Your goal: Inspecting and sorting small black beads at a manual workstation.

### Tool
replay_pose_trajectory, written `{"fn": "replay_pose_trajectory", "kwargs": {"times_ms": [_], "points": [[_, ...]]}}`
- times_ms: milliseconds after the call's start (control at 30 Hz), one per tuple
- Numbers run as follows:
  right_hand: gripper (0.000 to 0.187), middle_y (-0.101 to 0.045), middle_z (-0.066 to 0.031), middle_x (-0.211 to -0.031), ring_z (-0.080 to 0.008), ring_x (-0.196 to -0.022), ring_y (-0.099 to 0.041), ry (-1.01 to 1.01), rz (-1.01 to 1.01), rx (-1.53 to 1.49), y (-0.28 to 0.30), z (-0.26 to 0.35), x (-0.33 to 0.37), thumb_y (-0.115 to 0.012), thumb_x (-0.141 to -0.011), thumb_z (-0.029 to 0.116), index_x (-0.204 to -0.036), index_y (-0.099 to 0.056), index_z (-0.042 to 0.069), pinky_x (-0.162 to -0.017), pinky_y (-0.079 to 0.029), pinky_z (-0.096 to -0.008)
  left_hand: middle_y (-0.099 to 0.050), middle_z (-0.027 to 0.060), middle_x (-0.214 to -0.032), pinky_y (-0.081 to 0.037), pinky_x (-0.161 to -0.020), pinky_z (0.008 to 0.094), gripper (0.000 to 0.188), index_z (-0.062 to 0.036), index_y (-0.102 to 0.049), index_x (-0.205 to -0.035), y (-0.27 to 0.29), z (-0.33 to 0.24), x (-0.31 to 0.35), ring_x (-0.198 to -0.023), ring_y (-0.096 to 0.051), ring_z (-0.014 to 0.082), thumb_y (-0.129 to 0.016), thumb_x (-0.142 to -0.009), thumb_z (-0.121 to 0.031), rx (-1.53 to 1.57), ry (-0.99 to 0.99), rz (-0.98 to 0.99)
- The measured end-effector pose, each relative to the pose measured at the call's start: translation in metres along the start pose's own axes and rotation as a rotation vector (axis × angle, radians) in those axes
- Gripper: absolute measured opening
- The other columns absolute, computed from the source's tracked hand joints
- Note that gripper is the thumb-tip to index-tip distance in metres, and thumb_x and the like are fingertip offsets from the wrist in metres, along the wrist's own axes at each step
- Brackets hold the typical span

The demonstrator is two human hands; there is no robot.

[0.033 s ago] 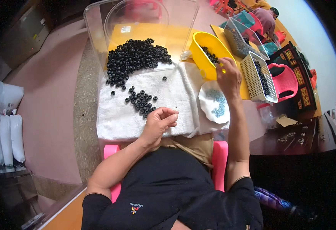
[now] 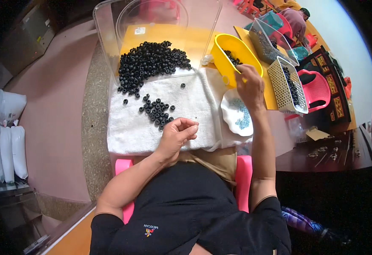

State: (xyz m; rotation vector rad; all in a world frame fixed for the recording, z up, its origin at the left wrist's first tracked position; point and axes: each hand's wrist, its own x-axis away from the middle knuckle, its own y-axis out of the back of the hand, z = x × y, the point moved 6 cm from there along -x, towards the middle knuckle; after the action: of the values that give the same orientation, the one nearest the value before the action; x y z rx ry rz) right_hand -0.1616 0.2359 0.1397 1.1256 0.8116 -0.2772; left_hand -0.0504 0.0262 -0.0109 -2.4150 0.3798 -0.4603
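Over the white towel (image 2: 126,131), my left hand (image 2: 178,135) is closed in a pinch, thumb against fingers; whatever it holds is too small to name. A tiny dark speck shows just above its fingertips. Beyond it lies a loose cluster of small black ring-shaped pieces (image 2: 157,112), like beads with holes. My right hand (image 2: 250,85) hangs at the near edge of the yellow tub (image 2: 222,42), fingers bent and drawn together; what they hold, if anything, is hidden. Dark small pieces (image 2: 232,57) lie inside the tub. Below that hand sits a white scalloped dish (image 2: 228,114) with small light-blue bits.
A big heap of black pieces (image 2: 147,63) fills part of a clear plastic bin (image 2: 209,29) at the far side. To the right stand a white perforated basket (image 2: 277,80) and another clear bin (image 2: 294,61). Another person (image 2: 294,23) sits at the far right.
My right hand has shifted slightly left and toward me at the tub's near edge. My left hand has kept its pinch in nearly the same place.
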Motion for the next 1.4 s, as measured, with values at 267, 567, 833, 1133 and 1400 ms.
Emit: {"fn": "replay_pose_trajectory", "kwargs": {"times_ms": [267,567,833,1133,1400], "points": [[0.019,-0.066,-0.0142,-0.094,-0.0321,-0.085,-0.065,0.015,0.448,-0.275,-0.095,0.072,0.025,-0.068,-0.082,0.014,-0.099,-0.069,0.005,-0.074,-0.051,-0.0393,-0.063,0.0032,-0.087,-0.054,-0.075,0.0258,0.014,-0.0022,-0.062,-0.1,0.002,0.005,-0.001,-0.077,-0.06,0.0101,-0.068,-0.089,-0.009,0.017,-0.002,-0.02],[0.022,-0.065,-0.0149,-0.1,-0.035,-0.095,-0.062,0.009,0.722,-0.109,-0.137,0.074,0.03,-0.065,-0.083,0.017,-0.101,-0.069,0.005,-0.081,-0.049,-0.042,-0.063,0.0032,-0.088,-0.053,-0.074,0.0258,0.013,-0.0026,-0.062,-0.099,0.004,0.004,0.001,-0.076,-0.06,0.0102,-0.068,-0.089,-0.009,0.083,-0.025,-0.025],[0.017,-0.066,-0.0121,-0.088,-0.0192,-0.077,-0.065,-0.146,0.611,-0.755,-0.072,0.096,0.067,-0.066,-0.086,0.004,-0.102,-0.067,-0.001,-0.069,-0.051,-0.0293,-0.064,0.0037,-0.093,-0.054,-0.073,0.0276,0.021,-0.006,-0.053,-0.111,0.008,-0.001,-0.001,-0.078,-0.062,0.0121,-0.061,-0.095,-0.016,0.233,-0.045,-0.133],[0.022,-0.065,-0.0104,-0.094,-0.0229,-0.087,-0.064,-0.113,0.581,-0.904,-0.033,0.102,0.095,-0.07,-0.082,0.001,-0.104,-0.066,0.001,-0.076,-0.051,-0.0327,-0.066,0.0029,-0.087,-0.055,-0.07,0.0263,0.012,-0.008,-0.06,-0.101,0.002,0.002,0.0,-0.076,-0.064,0.0105,-0.064,-0.093,-0.016,0.227,0.005,-0.011],[0.037,-0.067,-0.0144,-0.103,-0.0197,-0.098,-0.067,-0.213,0.523,-1.068,-0.034,0.094,0.107,-0.069,-0.084,-0.003,-0.12,-0.057,-0.001,-0.085,-0.056,-0.0318,-0.066,0.0049,-0.09,-0.058,-0.076,0.0287,0.014,-0.008,-0.059,-0.097,-0.001,-0.007,0.002,-0.079,-0.065,0.0137,-0.069,-0.088,-0.008,0.202,0.074,0.012]]}}
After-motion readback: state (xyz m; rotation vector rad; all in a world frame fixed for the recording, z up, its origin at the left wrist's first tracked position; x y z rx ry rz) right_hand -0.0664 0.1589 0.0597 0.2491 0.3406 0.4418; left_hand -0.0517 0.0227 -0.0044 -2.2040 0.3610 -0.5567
